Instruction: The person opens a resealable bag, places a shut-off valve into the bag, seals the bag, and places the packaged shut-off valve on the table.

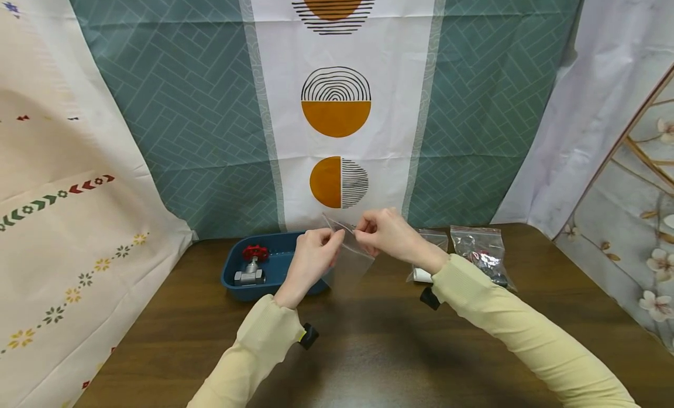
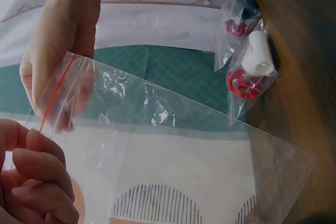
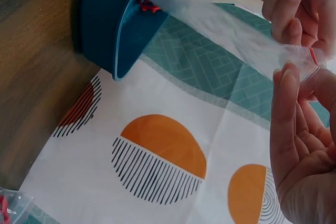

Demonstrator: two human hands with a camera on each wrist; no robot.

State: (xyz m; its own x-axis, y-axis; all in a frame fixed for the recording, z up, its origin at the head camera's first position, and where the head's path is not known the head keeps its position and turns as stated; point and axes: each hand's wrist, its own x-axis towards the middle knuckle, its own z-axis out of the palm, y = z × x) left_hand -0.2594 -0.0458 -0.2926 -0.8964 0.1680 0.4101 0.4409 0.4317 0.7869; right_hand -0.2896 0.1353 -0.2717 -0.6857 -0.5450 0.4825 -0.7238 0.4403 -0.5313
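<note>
A clear zip bag [image 2: 173, 119] with a red seal line hangs above the table between both hands, and nothing shows inside it. My left hand [image 1: 312, 257] pinches one end of its top edge between thumb and curled fingers. At the other end of the seal, my right hand [image 1: 392, 237] pinches the plastic with thumb and forefinger. Below and behind the left hand stands a blue tray [image 1: 229, 274], partly hidden by that hand. In it lies a metal valve [image 1: 250, 276] with a red handwheel [image 1: 255, 253].
Right of the hands, one clear bag holds a white pipe piece [image 2: 258, 55] and a red handwheel [image 2: 243, 84]. Beside it lies another zip bag [image 1: 479, 250] with red and dark parts. A patterned cloth [image 1: 210, 115] hangs behind the brown table [image 1: 368, 349].
</note>
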